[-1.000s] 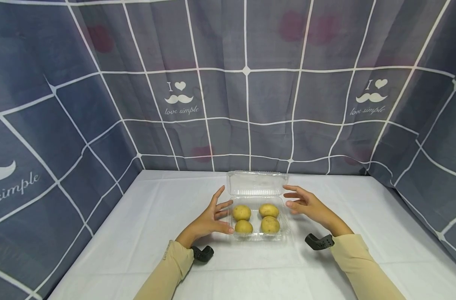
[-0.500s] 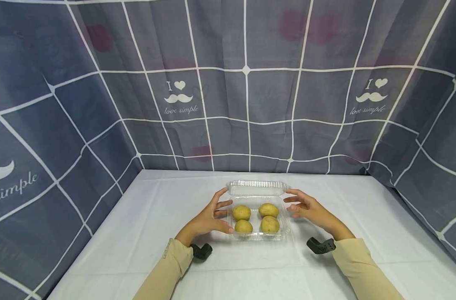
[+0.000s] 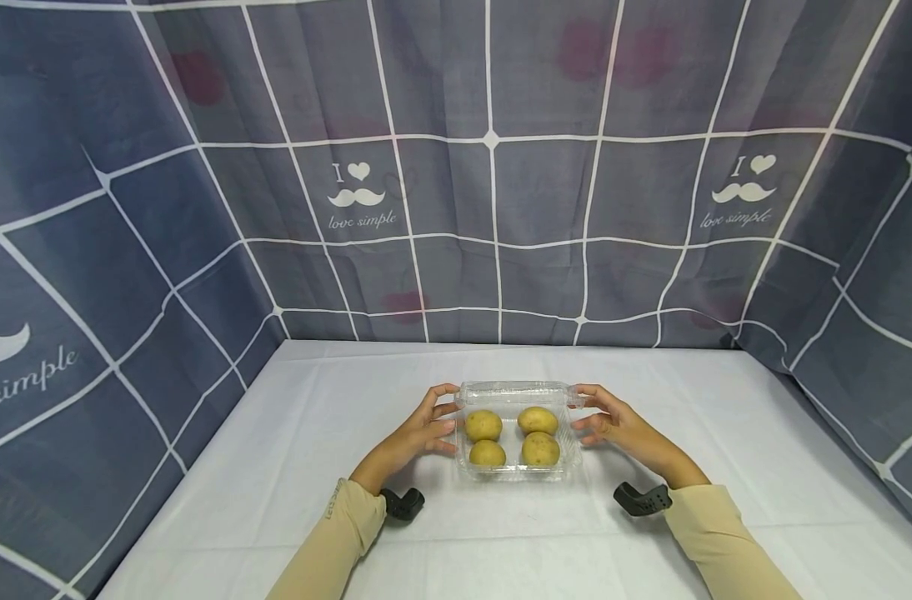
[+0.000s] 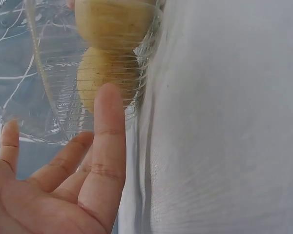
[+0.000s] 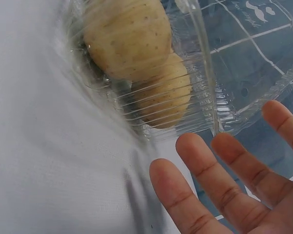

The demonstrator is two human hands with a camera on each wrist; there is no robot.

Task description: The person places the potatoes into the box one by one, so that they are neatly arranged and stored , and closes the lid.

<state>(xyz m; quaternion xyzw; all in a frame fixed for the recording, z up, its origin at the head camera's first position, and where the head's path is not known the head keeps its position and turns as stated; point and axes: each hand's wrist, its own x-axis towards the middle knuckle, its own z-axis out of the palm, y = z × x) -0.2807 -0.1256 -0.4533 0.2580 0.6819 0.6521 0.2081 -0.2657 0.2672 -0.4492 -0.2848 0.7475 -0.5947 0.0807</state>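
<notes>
A clear plastic clamshell box [image 3: 518, 472] sits on the table, its hinged lid [image 3: 514, 389] tilted up over the back rim. Several yellow potatoes [image 3: 540, 449] lie inside in two rows; ribbed plastic covers one potato [image 4: 107, 73] in the left wrist view. My left hand [image 3: 420, 431] is at the box's left side, fingers extended, its upper fingertips at the lid's edge. On the opposite side my right hand [image 3: 623, 427] mirrors it, upper fingertips at the lid's right corner. Through the right wrist view its spread fingers [image 5: 210, 175] stand just below the ribbed wall.
White cloth covers the table [image 3: 396, 550]. A grey curtain [image 3: 456, 200] with white grid lines hangs behind and along both sides. Black wrist mounts [image 3: 642, 498] sit at both cuffs of the beige sleeves [image 3: 726, 533].
The lid has swung forward and down from leaning back to tilting over the box's rear. Both hands' upper fingers have followed it, and the left thumb has moved back from the front corner.
</notes>
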